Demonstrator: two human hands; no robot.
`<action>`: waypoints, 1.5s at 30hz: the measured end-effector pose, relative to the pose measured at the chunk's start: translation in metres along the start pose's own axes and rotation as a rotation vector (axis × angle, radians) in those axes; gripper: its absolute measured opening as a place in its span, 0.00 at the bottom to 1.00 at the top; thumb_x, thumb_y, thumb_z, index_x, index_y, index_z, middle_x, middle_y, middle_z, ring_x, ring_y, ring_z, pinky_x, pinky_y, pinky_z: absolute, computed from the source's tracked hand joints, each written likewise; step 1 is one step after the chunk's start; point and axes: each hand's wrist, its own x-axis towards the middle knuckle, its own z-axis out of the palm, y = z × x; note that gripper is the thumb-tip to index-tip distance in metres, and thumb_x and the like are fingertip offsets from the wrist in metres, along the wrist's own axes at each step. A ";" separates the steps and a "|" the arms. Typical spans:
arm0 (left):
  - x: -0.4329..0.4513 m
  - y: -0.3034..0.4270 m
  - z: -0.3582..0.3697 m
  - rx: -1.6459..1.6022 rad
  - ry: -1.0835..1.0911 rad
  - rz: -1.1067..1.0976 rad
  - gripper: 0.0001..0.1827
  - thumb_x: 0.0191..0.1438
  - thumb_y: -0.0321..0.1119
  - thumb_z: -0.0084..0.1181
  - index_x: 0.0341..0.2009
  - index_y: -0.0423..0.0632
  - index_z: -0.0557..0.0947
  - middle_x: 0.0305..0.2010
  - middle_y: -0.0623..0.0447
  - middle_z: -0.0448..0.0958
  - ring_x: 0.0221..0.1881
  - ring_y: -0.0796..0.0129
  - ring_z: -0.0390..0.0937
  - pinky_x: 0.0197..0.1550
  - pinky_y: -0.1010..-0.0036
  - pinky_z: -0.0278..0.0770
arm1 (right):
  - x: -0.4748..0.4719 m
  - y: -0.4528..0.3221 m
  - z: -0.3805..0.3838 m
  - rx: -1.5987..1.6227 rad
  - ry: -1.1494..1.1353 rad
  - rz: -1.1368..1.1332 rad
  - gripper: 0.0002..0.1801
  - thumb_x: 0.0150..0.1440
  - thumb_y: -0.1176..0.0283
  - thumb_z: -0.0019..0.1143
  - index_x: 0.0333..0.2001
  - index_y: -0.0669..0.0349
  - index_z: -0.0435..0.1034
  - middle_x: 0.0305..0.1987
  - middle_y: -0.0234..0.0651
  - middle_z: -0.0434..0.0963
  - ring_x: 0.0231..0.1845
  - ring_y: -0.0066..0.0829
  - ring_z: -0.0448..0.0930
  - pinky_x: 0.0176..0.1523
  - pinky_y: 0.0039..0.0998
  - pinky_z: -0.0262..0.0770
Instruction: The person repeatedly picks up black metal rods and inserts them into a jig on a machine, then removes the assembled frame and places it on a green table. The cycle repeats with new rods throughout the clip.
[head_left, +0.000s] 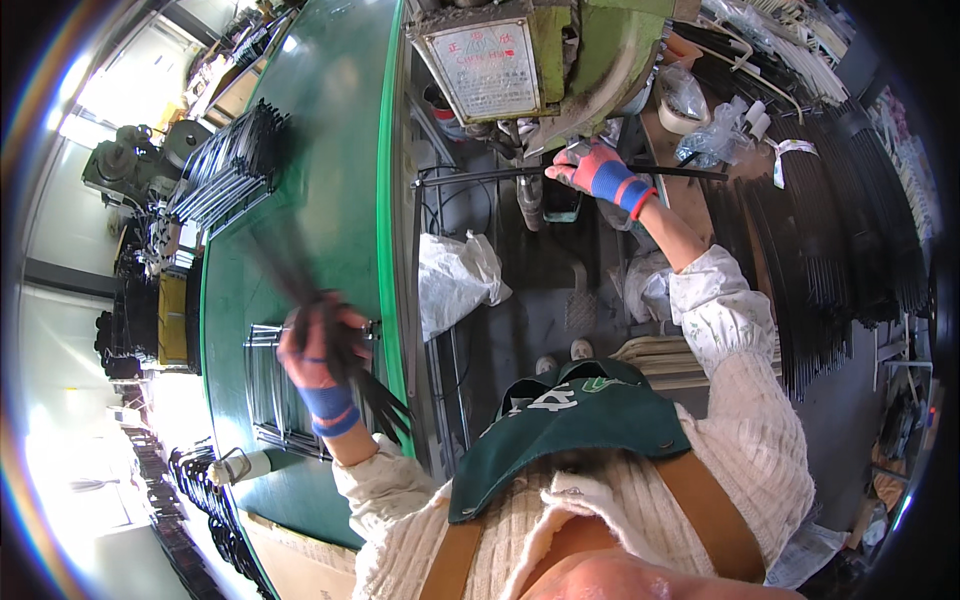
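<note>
My left hand (311, 367), in a pink and blue knit glove, is closed around a bundle of thin black strips (386, 405) above the green table. The bundle is motion-blurred, and its far end fades out. Beneath it lie several black wire-like metal frames (262, 390), partly covered by the hand. My right hand (589, 171), gloved the same way, grips a long black rod (480, 175) that runs crosswise under the head of a green press machine (611, 75). Whether the rod touches the press tooling is hidden by my fingers.
A stack of metal frames (232, 169) stands farther along the green table (337, 97). A white sack (457, 281) hangs by its edge. Below the press is a foot pedal (580, 309). To the right lie bundled black rods (832, 210) and a plastic tub (682, 112).
</note>
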 end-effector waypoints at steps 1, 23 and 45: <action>-0.001 0.001 0.017 0.118 -0.163 -0.171 0.14 0.55 0.37 0.47 0.37 0.40 0.77 0.24 0.50 0.76 0.14 0.75 0.67 0.15 0.81 0.63 | 0.000 -0.002 -0.010 0.000 -0.030 0.016 0.19 0.46 0.48 0.54 0.27 0.51 0.74 0.29 0.38 0.76 0.33 0.40 0.75 0.38 0.37 0.70; 0.037 -0.182 0.165 -0.534 -0.326 -0.561 0.11 0.53 0.33 0.51 0.38 0.41 0.78 0.24 0.54 0.75 0.16 0.76 0.68 0.16 0.84 0.62 | -0.020 -0.006 -0.031 0.109 -0.156 -0.007 0.25 0.47 0.47 0.53 0.38 0.58 0.73 0.37 0.41 0.76 0.42 0.40 0.75 0.46 0.35 0.69; 0.027 -0.148 0.149 -0.767 -0.249 -0.415 0.15 0.56 0.38 0.47 0.42 0.40 0.75 0.34 0.42 0.78 0.21 0.69 0.71 0.22 0.80 0.68 | -0.090 0.073 -0.070 -0.136 0.139 0.026 0.16 0.52 0.57 0.51 0.34 0.59 0.71 0.33 0.39 0.75 0.36 0.45 0.75 0.38 0.36 0.71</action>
